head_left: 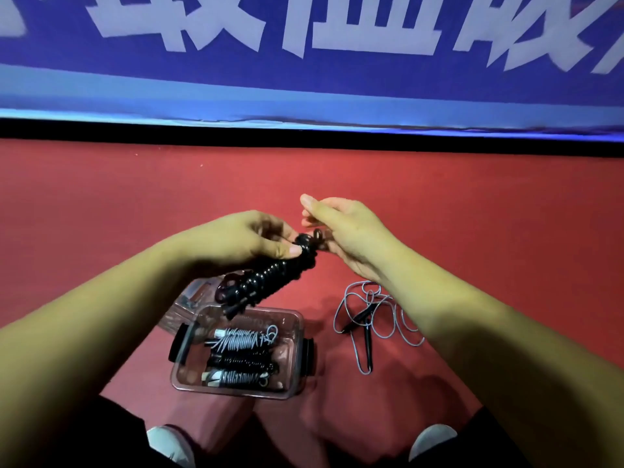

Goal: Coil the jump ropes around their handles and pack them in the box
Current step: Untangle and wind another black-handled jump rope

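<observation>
Above the box (189, 380), the left hand (250, 236) is gripping the coiled black jump rope (270, 282), the right hand (341, 228) pinching its tail. A slipping tail risks unwinding the coils.

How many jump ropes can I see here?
5: a black coil in the left hand, three coiled ropes in the clear box, one loose on the floor beside it. Others may be hidden.

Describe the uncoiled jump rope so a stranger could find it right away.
Find the clear box on the red floor. Just right of it lies the loose jump rope. Unlike the wound bundles inside the box, its grey cord sprawls in open loops.
</observation>
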{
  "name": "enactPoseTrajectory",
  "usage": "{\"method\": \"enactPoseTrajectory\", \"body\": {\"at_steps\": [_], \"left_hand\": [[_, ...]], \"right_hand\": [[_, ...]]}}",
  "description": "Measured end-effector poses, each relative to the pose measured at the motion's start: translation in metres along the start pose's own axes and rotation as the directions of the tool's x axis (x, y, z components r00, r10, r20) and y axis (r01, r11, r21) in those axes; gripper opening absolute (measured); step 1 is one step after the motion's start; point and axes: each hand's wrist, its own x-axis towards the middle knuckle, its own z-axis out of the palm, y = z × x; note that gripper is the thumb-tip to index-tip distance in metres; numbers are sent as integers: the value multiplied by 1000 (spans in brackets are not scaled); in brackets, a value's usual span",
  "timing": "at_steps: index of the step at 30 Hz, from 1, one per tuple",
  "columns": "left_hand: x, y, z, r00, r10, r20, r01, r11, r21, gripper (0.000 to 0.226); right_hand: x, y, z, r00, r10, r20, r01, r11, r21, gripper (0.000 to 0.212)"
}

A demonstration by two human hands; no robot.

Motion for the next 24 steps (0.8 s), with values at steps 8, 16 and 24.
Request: {"method": "enactPoseTrajectory", "body": {"at_steps": [8,16,24], "left_hand": [[-1,-13,-28,998,-62,4,60,986,154,49],[2,-61,-42,940,-257,-225,219,959,-180,34],[3,-131,-49,864,-452,-221,338,847,-410,18]], "right_hand": [[8,19,12,964,162,210,-171,985,28,26],[33,55,7,984,173,46,-179,965,190,26],[56,132,59,853,515,-81,-498,851,164,46]]}}
